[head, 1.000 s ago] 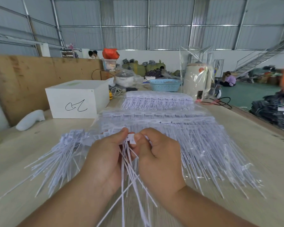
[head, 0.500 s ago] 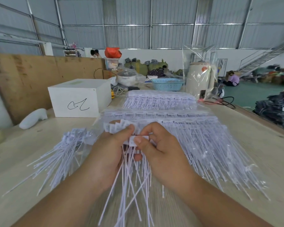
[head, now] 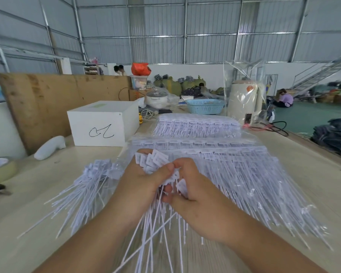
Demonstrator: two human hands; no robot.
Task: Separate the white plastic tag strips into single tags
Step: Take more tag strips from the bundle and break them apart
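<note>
Looking through the head camera, I see a large metal-walled hall with a green floor (head: 307, 119) on the right and a grey metal staircase (head: 323, 72) running out of frame at the right edge. The distant people and the bundles along the far white wall are too small and soft for me to read. The pale wooden worktable (head: 24, 213) fills the lower half, its near edge cut off by the frame, with a brown plywood board (head: 53, 107) standing along its left side. A white rectangular box with a black scribble (head: 104, 123) sits beside that board, and a light blue plastic basket (head: 205, 106) and a cream cylindrical appliance wrapped in clear plastic (head: 244, 101) stand further back.

The white plastic tag strips in clear bags (head: 244, 174) lie in overlapping rows from mid-table toward me, their far rows partly hidden under glare. A loose pile of single white tags (head: 91, 186) fans out on the table to the left of my hands. My left hand (head: 138, 186) is curled around a bunch of white tags (head: 152, 160), heads fanned above the thumb, tails hanging down past my wrists. My right hand (head: 193, 196) meets it, fingertips pinching tag heads in the same bunch; the exact contact is blurred and partly hidden by my fingers.
</note>
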